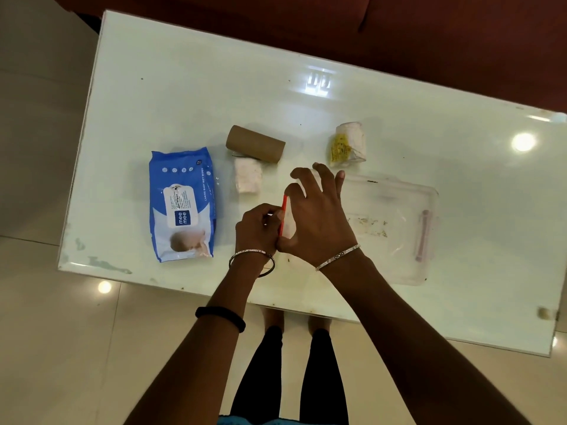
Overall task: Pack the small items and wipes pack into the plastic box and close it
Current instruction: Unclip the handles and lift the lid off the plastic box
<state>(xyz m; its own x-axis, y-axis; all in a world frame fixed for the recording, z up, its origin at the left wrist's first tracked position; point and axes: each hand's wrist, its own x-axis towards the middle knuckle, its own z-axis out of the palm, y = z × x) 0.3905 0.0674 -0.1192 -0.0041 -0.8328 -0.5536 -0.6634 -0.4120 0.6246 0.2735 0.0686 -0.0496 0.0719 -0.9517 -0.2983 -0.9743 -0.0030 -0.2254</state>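
Note:
A clear plastic box [395, 228] lies on the white table [190, 96], right of centre. It has a red latch [284, 216] at its left end and a pinkish latch [425, 234] at its right end. My left hand [257, 228] pinches the red latch. My right hand [319, 219] holds the box's left end with thumb and palm, its fingers spread above the lid. A blue wipes pack [182, 207] lies flat to the left. A brown cardboard tube [255, 143], a small white packet [248, 176] and a yellow-and-white wrapped item [348, 145] lie behind the hands.
The near table edge [306, 311] runs just below my wrists, and my legs stand under it on a pale tiled floor [61, 332]. A dark red sofa [399, 32] lies beyond the far edge. Ceiling lights reflect off the glossy top at the right.

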